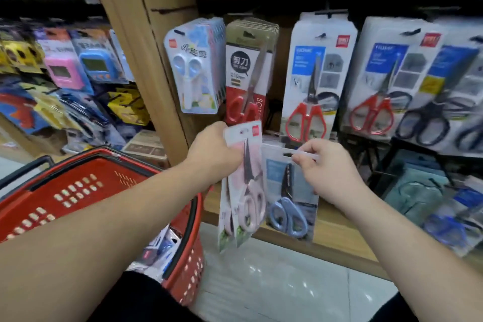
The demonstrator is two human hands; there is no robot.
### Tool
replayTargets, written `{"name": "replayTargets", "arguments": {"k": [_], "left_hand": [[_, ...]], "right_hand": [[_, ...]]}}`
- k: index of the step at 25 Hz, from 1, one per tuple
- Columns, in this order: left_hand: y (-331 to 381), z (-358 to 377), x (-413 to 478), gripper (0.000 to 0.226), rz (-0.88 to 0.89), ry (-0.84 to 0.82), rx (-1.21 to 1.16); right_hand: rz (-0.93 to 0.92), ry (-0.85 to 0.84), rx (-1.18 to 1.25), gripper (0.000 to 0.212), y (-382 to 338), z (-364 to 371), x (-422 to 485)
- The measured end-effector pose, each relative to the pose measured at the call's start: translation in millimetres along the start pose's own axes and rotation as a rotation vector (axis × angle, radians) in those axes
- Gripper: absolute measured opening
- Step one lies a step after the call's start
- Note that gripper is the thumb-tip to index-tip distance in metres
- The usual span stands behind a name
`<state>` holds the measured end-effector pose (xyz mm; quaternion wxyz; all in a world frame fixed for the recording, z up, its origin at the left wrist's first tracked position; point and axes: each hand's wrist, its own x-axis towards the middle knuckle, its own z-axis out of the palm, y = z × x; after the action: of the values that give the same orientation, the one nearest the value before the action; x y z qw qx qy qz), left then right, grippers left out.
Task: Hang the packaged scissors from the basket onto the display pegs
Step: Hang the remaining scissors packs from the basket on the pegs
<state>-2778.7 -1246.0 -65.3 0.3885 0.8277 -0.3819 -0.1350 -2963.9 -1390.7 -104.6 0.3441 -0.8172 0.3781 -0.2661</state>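
Head view: left hand (214, 150) clutches pink scissors packs (249, 191); right hand (330, 168) pinches the blue scissors pack (287, 206), dead centre, by its hang hole; basket (78, 191) at 8 o'clock. Best squared to the pegs (323, 35).

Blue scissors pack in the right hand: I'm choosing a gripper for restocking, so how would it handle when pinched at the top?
The blue scissors pack is probably fairly stiff: it hangs flat from the right hand pinching its top edge. It likely swings, bottom-heavy, since the handles sit low. Its clear cover looks glossy, so possibly slippery.
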Motion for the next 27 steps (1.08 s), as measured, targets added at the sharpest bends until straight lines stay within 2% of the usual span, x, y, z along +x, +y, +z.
{"name": "replayTargets", "arguments": {"k": [4,9,12,15,23,27], "left_hand": [[-27.8,11.5,-4.5,0.015,0.003,-0.207,0.229],[-51.6,2.4,-4.9,0.017,-0.123,-0.182,0.226],[-59.9,-0.7,-5.8,0.016,-0.106,-0.129,0.224],[-60.5,-3.3,-5.0,0.015,-0.114,-0.084,0.212],[-61.8,-3.7,-12.8,0.010,-0.054,-0.140,0.181],[-71.2,-5.4,-14.1,0.020,-0.080,-0.163,0.116]], "right_hand": [[0.076,-0.104,0.037,0.020,25.8,22.9,19.2],[0.122,-0.236,0.101,0.020,35.0,60.2,18.4],[0.135,-0.170,0.125,0.025,30.7,70.7,25.4],[0.162,-0.094,0.228,0.015,18.6,82.3,33.6],[0.248,-0.010,0.340,0.014,9.1,108.9,51.8],[0.331,0.054,0.355,0.020,10.8,114.5,58.0]]}}
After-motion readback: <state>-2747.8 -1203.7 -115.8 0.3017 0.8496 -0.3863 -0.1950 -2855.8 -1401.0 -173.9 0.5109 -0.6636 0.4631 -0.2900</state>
